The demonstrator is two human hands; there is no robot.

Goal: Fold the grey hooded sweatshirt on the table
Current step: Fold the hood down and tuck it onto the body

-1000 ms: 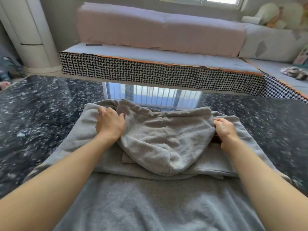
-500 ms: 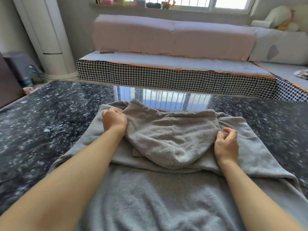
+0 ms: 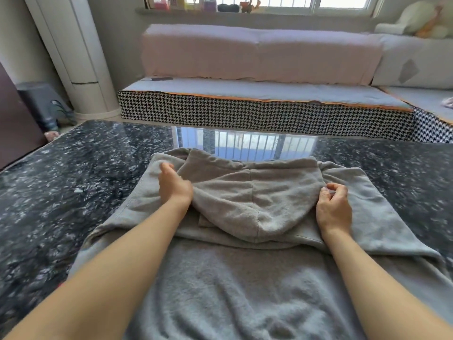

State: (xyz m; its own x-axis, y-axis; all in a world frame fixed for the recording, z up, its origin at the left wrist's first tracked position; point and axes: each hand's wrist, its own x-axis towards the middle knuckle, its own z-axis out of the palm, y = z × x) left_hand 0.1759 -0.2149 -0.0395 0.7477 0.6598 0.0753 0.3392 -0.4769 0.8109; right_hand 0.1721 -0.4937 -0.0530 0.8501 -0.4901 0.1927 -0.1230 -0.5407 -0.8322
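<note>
The grey hooded sweatshirt (image 3: pixel 220 290) lies spread on the dark marble table (image 3: pixel 73 180), its fleecy body toward me. Its hood (image 3: pixel 257 200) is folded back flat over the shoulder area, point toward me. My left hand (image 3: pixel 172 187) rests on the left shoulder beside the hood's left edge, fingers stretched forward and slightly blurred, gripping nothing that I can see. My right hand (image 3: pixel 333 207) sits at the hood's right edge with thumb and fingers curled, pinching the cloth there.
Beyond the table's far edge stands a low sofa (image 3: pixel 257 104) with a houndstooth base and pink back cushions (image 3: pixel 245 52). A white cylindrical floor unit (image 3: pixel 81 57) stands at the back left. The glossy table top reflects the window.
My left hand has unclenched and slid outward along the left shoulder. My right hand has shifted slightly toward me at the hood's right edge. The view has tilted up a little.
</note>
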